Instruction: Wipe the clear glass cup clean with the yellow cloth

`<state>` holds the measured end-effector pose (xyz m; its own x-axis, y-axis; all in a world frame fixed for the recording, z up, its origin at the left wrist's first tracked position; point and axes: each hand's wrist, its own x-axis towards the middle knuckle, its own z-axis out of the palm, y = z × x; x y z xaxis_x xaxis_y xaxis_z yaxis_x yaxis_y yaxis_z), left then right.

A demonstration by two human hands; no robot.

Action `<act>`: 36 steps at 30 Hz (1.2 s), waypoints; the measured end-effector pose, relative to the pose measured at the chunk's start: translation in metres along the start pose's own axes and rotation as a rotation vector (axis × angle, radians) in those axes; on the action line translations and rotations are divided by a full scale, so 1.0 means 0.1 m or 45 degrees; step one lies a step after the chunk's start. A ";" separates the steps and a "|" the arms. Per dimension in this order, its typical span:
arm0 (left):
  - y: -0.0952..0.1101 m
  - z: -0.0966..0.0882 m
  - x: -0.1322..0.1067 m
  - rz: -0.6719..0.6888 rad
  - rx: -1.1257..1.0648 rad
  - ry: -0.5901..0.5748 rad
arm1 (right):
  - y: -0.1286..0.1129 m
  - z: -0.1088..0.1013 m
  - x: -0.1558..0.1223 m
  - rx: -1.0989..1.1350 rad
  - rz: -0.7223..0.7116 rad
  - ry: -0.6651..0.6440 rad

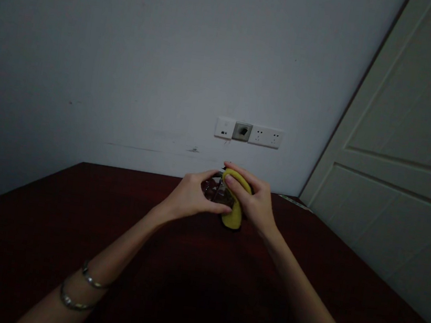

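Table (pixel 65 216): dark red, broad, smooth top, darkest in the middle near side
Far edge: straight, with a corner at each end
Far right corner: thin pale strip (pixel 295 203) lying slantwise, too dim to identify

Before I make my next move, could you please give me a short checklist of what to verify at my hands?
1. Left hand gripping the shiny see-through object: ok, thumb and fingers curve around it.
2. Right hand gripping the yellow cloth: ok, its thumb presses on the cloth.
3. Bracelets clear of the cloth: ok, both sit well back on the left forearm.
4. Object resting on the dark red table: cannot tell, its underside is hidden.
5. Light for checking the object's surface: not ok, the view is dim.
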<state>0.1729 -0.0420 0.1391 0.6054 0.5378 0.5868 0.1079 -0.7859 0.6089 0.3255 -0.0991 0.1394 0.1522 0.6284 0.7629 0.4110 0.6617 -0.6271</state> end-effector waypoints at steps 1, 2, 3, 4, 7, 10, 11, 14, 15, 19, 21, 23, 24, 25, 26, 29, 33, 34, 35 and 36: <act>0.01 0.00 0.00 -0.011 0.035 0.011 | 0.00 0.00 -0.01 -0.037 -0.040 -0.017; 0.01 0.00 0.00 -0.026 0.062 0.018 | -0.01 -0.01 -0.01 -0.086 -0.103 -0.056; 0.02 0.00 0.00 -0.040 0.077 0.018 | -0.03 -0.02 -0.03 -0.138 -0.176 -0.117; 0.02 0.00 0.00 -0.052 0.083 0.019 | -0.04 -0.03 -0.04 -0.187 -0.243 -0.195; 0.01 -0.01 0.00 -0.071 0.082 0.017 | -0.07 -0.05 -0.06 -0.257 -0.356 -0.385; 0.00 -0.02 0.00 -0.073 0.120 0.016 | -0.03 -0.04 -0.04 -0.196 -0.304 -0.311; 0.01 -0.02 0.00 -0.068 0.132 0.013 | -0.01 -0.04 -0.03 -0.159 -0.255 -0.244; 0.02 -0.01 0.00 -0.062 0.156 0.026 | 0.04 -0.04 0.01 -0.092 -0.111 -0.072; 0.03 -0.01 0.00 -0.062 0.159 0.026 | 0.05 -0.05 0.01 -0.095 -0.096 -0.055; 0.04 0.00 0.00 -0.081 0.169 0.025 | -0.01 -0.10 -0.02 -0.174 -0.232 -0.267; 0.04 0.00 0.00 -0.114 0.190 0.026 | -0.06 -0.11 -0.04 -0.221 -0.313 -0.427; 0.03 0.00 0.00 -0.131 0.202 0.019 | -0.09 -0.10 -0.06 -0.245 -0.337 -0.460; 0.03 0.00 0.00 -0.131 0.202 0.027 | -0.10 -0.09 -0.06 -0.242 -0.328 -0.421; 0.02 0.00 -0.01 -0.129 0.198 0.038 | -0.09 -0.08 -0.06 -0.233 -0.311 -0.367; 0.02 0.00 -0.01 -0.129 0.193 0.050 | -0.09 -0.06 -0.05 -0.222 -0.286 -0.318; 0.01 -0.01 0.00 -0.129 0.153 0.071 | -0.03 -0.01 -0.03 -0.148 -0.180 -0.190; 0.02 -0.02 0.02 -0.169 -0.122 -0.010 | 0.09 -0.02 0.03 0.080 0.065 -0.068; 0.02 -0.02 0.03 -0.193 -0.233 -0.043 | 0.11 -0.04 0.04 0.139 0.135 -0.062; 0.01 -0.02 0.04 -0.217 -0.339 -0.072 | 0.13 -0.07 0.04 0.184 0.178 -0.063; 0.01 -0.02 0.04 -0.237 -0.432 -0.094 | 0.13 -0.09 0.04 0.211 0.178 -0.075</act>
<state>0.1740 -0.0395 0.1431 0.6563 0.6286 0.4173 -0.0384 -0.5246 0.8505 0.3397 -0.0917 0.1356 0.1427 0.7382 0.6593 0.2352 0.6217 -0.7471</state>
